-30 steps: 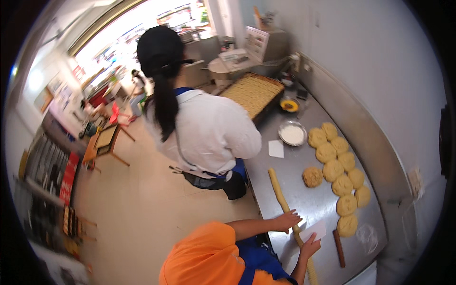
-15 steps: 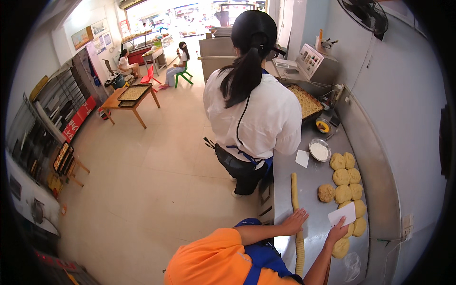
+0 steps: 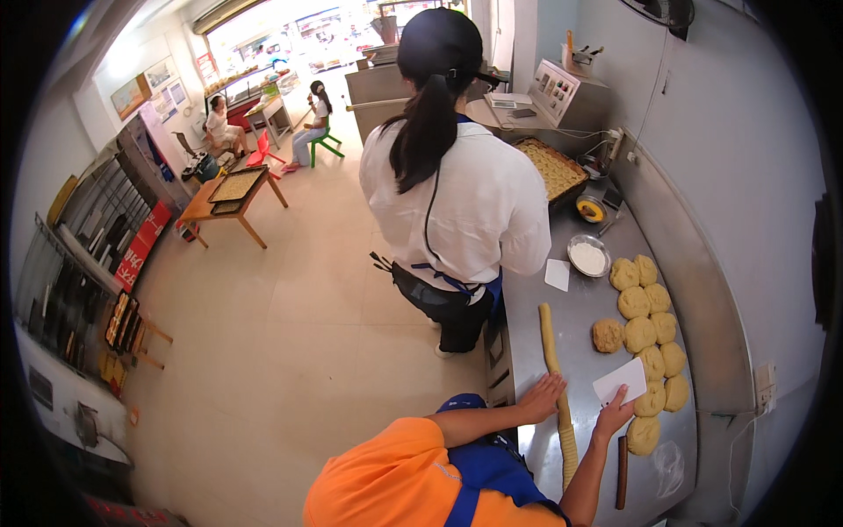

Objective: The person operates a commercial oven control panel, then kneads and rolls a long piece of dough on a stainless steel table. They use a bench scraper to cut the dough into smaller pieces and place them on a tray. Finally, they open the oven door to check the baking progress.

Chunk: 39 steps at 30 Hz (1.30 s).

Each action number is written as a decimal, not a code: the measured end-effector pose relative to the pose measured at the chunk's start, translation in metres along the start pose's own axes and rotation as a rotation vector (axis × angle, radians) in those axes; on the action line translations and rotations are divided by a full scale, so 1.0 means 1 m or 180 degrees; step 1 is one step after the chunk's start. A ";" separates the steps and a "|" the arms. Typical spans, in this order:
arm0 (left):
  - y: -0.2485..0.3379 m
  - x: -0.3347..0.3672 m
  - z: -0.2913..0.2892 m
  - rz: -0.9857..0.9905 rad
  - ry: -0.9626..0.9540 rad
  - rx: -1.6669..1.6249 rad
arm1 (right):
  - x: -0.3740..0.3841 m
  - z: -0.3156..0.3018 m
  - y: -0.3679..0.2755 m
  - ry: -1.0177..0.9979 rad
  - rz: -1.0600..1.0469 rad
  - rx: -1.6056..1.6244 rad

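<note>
A long yellow dough rope (image 3: 549,338) lies along the steel worktop, smooth at its far part and cut into close slices at its near part (image 3: 569,452). My left hand (image 3: 543,398) rests on the rope where the smooth part meets the sliced part, its fingers stretched out. My right hand (image 3: 617,409) grips a white dough scraper (image 3: 618,380), held to the right of the rope and apart from it. Several round dough pieces (image 3: 649,398) sit in two rows beyond the scraper. A browner dough ball (image 3: 607,335) lies between them and the rope.
A dark rolling pin (image 3: 623,472) and a crumpled clear plastic bag (image 3: 669,468) lie near my right arm. Farther along are a bowl of white powder (image 3: 588,256), another scraper (image 3: 557,274) and a filled tray (image 3: 551,167). A co-worker in white (image 3: 457,193) stands ahead at the worktop.
The view has shifted a little. My right hand has moved the scraper slightly left, toward the rope. My left hand has slid slightly nearer along it. The rolling pin now shows beside my arm.
</note>
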<state>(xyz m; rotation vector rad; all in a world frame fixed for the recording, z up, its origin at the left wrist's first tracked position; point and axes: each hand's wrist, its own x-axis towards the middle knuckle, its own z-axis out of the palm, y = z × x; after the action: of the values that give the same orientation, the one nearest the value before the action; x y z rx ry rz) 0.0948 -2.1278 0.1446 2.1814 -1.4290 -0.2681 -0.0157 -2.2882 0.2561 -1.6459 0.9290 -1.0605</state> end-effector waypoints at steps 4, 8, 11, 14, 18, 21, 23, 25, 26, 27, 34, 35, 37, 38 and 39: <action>0.005 0.002 0.000 0.0039 -0.0029 -0.0014 | -0.001 -0.010 0.006 0.0072 0.0237 -0.0083; 0.003 -0.002 0.006 0.0013 -0.0050 -0.0034 | -0.011 -0.011 0.015 0.0113 0.0343 0.0093; -0.002 -0.009 0.007 0.0004 -0.0170 -0.0025 | -0.019 -0.011 0.030 0.0138 0.0366 0.0168; -0.012 -0.021 0.005 0.0143 -0.0187 0.0002 | -0.028 -0.008 0.040 0.0201 0.0380 0.0085; -0.043 -0.011 0.002 0.0371 -0.0145 -0.0067 | -0.051 -0.005 0.030 0.0394 0.0621 -0.0061; -0.049 0.039 -0.009 0.0836 -0.0118 -0.0445 | -0.058 -0.023 0.037 0.1003 0.0796 0.0010; -0.070 0.057 0.002 0.0901 0.0072 -0.0782 | -0.076 -0.026 0.042 0.1568 0.0950 0.0149; -0.064 0.076 -0.003 0.1290 0.0206 -0.1099 | -0.095 -0.040 0.050 0.2189 0.0779 -0.0611; -0.071 0.077 -0.003 0.1299 0.0156 -0.1025 | -0.105 -0.040 0.035 0.2467 0.1301 -0.0989; -0.073 0.083 -0.001 0.1368 0.0097 -0.0984 | -0.125 -0.050 0.076 0.2724 0.1021 -0.1521; -0.058 0.109 -0.009 0.2037 -0.0745 -0.0685 | -0.209 -0.026 0.024 0.3823 0.2294 0.0533; -0.046 0.112 -0.013 0.2193 -0.1050 -0.0625 | -0.224 -0.021 0.022 0.4016 0.2323 0.0653; -0.039 0.133 -0.026 0.2497 -0.1647 -0.0547 | -0.233 0.007 0.011 0.4401 0.2344 0.0837; -0.042 0.133 -0.025 0.2582 -0.1843 -0.0480 | -0.235 0.012 0.001 0.4360 0.2373 0.0863; -0.044 0.132 -0.023 0.2745 -0.1869 -0.0304 | -0.237 0.014 -0.008 0.4315 0.2404 0.0890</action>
<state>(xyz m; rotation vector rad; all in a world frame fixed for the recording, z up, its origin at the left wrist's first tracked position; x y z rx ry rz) 0.1954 -2.2254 0.1562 1.2625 -2.4526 -0.6576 -0.0824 -2.0651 0.2076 -0.0575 1.8987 -1.5759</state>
